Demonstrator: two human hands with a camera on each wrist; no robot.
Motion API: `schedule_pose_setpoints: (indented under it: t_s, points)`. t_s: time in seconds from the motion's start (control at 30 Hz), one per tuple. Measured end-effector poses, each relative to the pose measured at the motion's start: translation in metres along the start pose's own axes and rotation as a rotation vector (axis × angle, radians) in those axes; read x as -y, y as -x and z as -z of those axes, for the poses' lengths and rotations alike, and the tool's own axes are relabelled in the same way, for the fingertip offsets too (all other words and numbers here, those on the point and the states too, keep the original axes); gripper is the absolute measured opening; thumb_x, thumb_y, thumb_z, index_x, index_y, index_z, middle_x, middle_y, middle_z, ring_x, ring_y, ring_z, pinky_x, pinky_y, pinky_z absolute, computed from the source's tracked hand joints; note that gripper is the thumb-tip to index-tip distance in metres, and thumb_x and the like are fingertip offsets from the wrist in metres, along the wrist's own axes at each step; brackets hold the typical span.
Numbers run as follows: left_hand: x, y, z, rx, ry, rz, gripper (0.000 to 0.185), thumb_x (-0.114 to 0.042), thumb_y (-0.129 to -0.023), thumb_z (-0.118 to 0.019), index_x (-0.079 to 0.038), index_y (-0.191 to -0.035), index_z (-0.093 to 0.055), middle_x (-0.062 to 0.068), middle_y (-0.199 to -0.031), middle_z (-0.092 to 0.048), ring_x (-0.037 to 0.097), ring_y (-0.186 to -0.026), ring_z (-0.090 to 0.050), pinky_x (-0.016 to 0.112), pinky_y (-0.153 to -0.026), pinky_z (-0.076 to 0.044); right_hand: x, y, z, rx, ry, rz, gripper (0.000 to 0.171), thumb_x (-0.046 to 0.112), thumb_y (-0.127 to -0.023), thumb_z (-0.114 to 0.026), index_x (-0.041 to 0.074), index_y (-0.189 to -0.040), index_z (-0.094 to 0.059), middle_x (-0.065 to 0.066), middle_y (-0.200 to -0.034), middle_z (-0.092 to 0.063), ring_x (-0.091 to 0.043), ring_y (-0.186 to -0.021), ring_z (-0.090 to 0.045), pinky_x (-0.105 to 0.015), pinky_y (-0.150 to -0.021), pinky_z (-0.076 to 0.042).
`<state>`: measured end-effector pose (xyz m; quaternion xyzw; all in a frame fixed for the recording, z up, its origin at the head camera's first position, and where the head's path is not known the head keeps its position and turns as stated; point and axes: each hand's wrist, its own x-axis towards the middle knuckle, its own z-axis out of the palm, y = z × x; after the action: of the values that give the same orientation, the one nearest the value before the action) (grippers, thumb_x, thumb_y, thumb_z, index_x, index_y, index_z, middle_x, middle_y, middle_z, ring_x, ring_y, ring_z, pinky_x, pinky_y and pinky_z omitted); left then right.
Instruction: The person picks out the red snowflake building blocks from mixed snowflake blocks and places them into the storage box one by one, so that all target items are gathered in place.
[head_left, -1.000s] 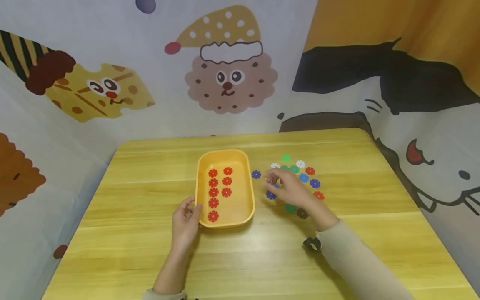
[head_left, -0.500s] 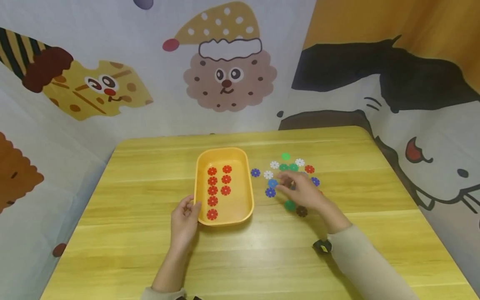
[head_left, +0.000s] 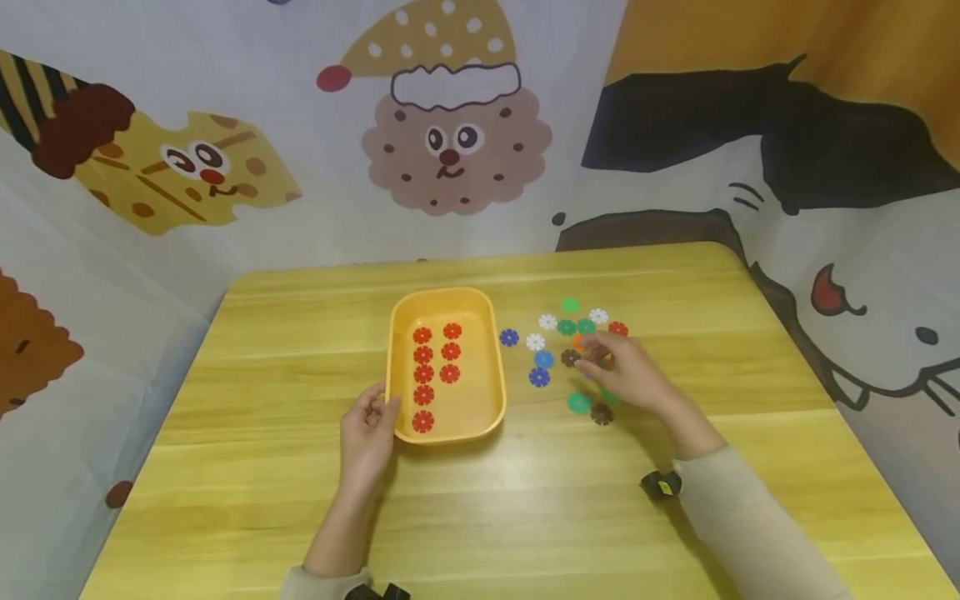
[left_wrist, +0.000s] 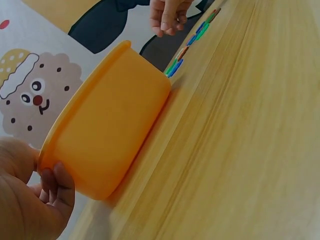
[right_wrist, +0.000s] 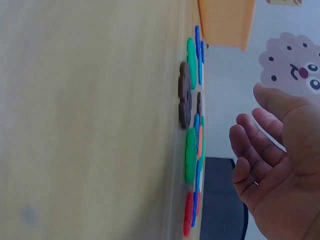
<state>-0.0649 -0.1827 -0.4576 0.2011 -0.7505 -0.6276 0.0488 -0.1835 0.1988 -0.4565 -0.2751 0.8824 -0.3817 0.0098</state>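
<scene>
An orange tray (head_left: 498, 375) sits mid-table with two rows of red flower discs (head_left: 423, 373) inside. My left hand (head_left: 367, 427) grips its near left corner, thumb over the rim; the left wrist view shows the hand (left_wrist: 35, 200) on the tray's wall (left_wrist: 115, 120). Right of the tray lie several loose flower discs: blue (head_left: 509, 337), white (head_left: 535, 342), green (head_left: 578, 403), brown (head_left: 602, 413). My right hand (head_left: 603, 360) hovers over this cluster with relaxed fingers. In the right wrist view the hand (right_wrist: 270, 165) holds nothing above the green disc (right_wrist: 190, 155) and the brown disc (right_wrist: 184, 100).
The wooden table (head_left: 262, 467) is ringed by cartoon-printed cloth walls (head_left: 450, 150) at the back and both sides. A small black wrist device (head_left: 660, 483) sits by my right sleeve. Bare wood stretches across the near half and the left side.
My right hand has slid to the right over the loose discs, from near the blue ones to the cluster's middle. My left hand has stayed on the tray corner.
</scene>
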Motion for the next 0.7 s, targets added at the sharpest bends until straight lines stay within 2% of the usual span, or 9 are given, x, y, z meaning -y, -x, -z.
schedule_pose_setpoints:
  t_s: [0.13, 0.47, 0.6, 0.7]
  points:
    - [-0.001, 0.0, 0.0, -0.003, 0.005, -0.006, 0.032, -0.015, -0.102, -0.06, -0.004, -0.133, -0.06, 0.01, -0.094, -0.054, 0.012, -0.069, -0.05, 0.016, -0.051, -0.046, -0.005, 0.004, 0.006, 0.002, 0.016, -0.022, 0.032, 0.012, -0.094, -0.074, -0.004, -0.12, -0.065, -0.004, -0.098, -0.07, -0.019, -0.089, -0.066, -0.033, -0.078, -0.06]
    - [-0.001, -0.001, -0.001, 0.0, -0.003, 0.026, 0.032, -0.016, -0.102, -0.06, -0.006, -0.133, -0.06, 0.01, -0.097, -0.053, 0.014, -0.072, -0.05, 0.016, -0.053, -0.045, -0.02, 0.014, 0.023, -0.039, 0.055, -0.046, 0.026, 0.01, -0.093, -0.075, -0.001, -0.115, -0.068, -0.003, -0.09, -0.069, -0.018, -0.081, -0.064, -0.026, -0.07, -0.058]
    - [-0.002, -0.001, -0.002, 0.004, -0.007, 0.041, 0.033, -0.017, -0.102, -0.06, -0.007, -0.134, -0.059, 0.01, -0.098, -0.053, 0.014, -0.073, -0.051, 0.016, -0.054, -0.046, -0.024, 0.018, 0.027, -0.039, 0.063, -0.05, 0.02, 0.007, -0.092, -0.075, -0.001, -0.109, -0.068, -0.004, -0.09, -0.069, -0.019, -0.082, -0.065, -0.029, -0.071, -0.06]
    - [-0.003, -0.001, -0.003, 0.006, -0.008, 0.055, 0.033, -0.017, -0.102, -0.06, -0.007, -0.134, -0.059, 0.01, -0.099, -0.054, 0.015, -0.075, -0.052, 0.016, -0.054, -0.047, -0.027, 0.021, 0.03, -0.038, 0.067, -0.062, 0.02, 0.005, -0.091, -0.076, -0.001, -0.108, -0.069, -0.005, -0.092, -0.069, -0.02, -0.085, -0.065, -0.036, -0.076, -0.061]
